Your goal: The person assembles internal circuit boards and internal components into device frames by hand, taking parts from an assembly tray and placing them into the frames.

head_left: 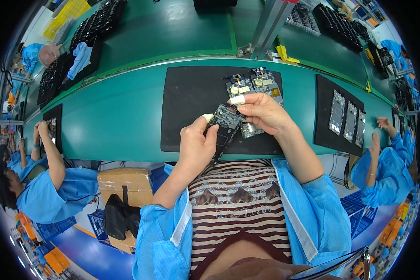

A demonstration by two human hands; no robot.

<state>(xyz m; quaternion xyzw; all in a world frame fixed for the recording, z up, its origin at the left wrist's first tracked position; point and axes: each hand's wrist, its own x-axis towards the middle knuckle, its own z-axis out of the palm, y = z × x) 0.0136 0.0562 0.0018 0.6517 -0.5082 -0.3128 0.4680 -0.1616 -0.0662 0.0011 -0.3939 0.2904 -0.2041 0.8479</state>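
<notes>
A dark circuit board (226, 119) with a long black lower part is held tilted above a black mat (191, 88). My left hand (196, 145) grips its left side between thumb and fingers, a pale cover on one fingertip. At the board's upper right corner, the thumb and forefinger of my right hand (268, 112) are closed on its edge; a white cover wraps the forefinger's tip. Any small part between those fingertips is too hidden to make out. Just beyond lie two more boards, a left one (241, 85) and a right one (271, 86), each with a round yellowish part. Silvery metal (251, 129) shows under my right hand.
On the right, another black mat (324, 116) carries three boards (350, 121). People in blue work at either side, a co-worker's hands (374, 144) near that mat. A metal post (268, 30) rises beyond my mat. Black trays (98, 23) stand on the far green bench.
</notes>
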